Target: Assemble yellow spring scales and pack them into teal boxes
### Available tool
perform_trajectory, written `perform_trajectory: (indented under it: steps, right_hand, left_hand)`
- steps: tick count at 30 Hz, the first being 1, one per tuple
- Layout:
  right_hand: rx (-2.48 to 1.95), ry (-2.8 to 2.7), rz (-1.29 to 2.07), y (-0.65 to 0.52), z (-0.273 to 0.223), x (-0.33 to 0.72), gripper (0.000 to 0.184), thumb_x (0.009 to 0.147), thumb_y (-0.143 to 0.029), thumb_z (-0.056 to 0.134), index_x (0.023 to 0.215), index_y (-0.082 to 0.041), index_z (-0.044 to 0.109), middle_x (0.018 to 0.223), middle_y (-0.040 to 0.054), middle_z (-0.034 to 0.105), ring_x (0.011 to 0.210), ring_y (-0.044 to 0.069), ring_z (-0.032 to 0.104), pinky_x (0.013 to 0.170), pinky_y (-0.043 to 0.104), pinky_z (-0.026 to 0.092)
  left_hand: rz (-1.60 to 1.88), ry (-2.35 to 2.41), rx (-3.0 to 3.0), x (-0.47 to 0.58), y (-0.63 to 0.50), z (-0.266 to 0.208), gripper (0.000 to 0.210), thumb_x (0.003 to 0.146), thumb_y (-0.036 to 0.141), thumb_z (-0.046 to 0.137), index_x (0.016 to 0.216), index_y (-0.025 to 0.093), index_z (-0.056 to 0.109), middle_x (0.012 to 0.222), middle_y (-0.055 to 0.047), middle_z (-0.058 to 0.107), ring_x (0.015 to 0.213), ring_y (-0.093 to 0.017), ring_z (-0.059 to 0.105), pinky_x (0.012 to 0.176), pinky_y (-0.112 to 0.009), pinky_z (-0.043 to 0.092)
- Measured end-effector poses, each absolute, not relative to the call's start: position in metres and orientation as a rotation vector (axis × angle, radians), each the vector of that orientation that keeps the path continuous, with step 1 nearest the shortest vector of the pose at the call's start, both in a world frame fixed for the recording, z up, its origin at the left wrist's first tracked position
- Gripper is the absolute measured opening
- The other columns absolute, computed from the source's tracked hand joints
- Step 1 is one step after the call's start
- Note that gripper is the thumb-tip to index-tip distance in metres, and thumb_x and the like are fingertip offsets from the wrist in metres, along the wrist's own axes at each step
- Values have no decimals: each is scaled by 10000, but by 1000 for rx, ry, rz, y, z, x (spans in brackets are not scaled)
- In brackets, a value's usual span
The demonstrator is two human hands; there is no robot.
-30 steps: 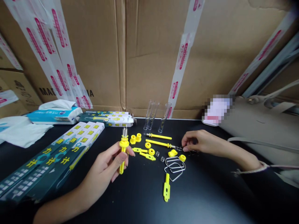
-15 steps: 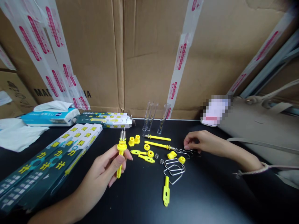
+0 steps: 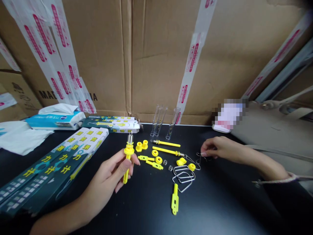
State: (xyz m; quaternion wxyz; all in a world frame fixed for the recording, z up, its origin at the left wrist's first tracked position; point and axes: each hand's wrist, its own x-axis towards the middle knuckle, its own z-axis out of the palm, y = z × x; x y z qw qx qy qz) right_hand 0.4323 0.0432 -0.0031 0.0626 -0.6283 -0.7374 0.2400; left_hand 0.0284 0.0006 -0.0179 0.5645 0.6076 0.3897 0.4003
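My left hand [image 3: 122,169] is closed around a yellow spring scale rod [image 3: 126,166], held upright above the black table. A yellow collar and a metal spring end top the rod. Over to the right, the fingertips of my right hand [image 3: 216,147] pinch a thin wire hook [image 3: 198,160], which overlaps other hooks on the table. Two more yellow rods with springs lie beside it, the nearer rod [image 3: 165,150] pointing at the hooks. Yellow caps [image 3: 191,167], rings [image 3: 158,160], slotted yellow pieces [image 3: 174,200] and bent wire loops [image 3: 184,176] lie between my hands.
Clear tubes [image 3: 172,124] stand upright at the back, before a large cardboard box [image 3: 166,65]. Spring scale boxes [image 3: 49,166] lie at left, near a tissue pack [image 3: 56,120]. A phone [image 3: 227,119] leans against a beige bag [image 3: 266,127] at right.
My right hand has shifted slightly right and lifted a wire hook a little, away from the others. My left hand keeps its hold on the rod; the view has moved slightly.
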Motion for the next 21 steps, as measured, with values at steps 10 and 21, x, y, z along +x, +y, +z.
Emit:
perform_trajectory:
  steps: [10,21]
  right_hand:
    - [-1696,-2114,519,39,7,422,384,921,-580,566,949,-206,647,812,67,713,750,231,669,695,363,518]
    - [-961,-1524,1427,-12,23,272,294,905,-459,736,849,-172,707,731,26,687,584,119,631,523,223,529]
  left_hand:
    - [939,913,1414,28,2,-19,501,860,671,669,942,177,678,697,35,522,492,-80,450,369,-153,402]
    - [1013,883,1426,30,2,-16,306,923,465,688,956,162,706,678,22,637,538,-107,617,546,-214,545]
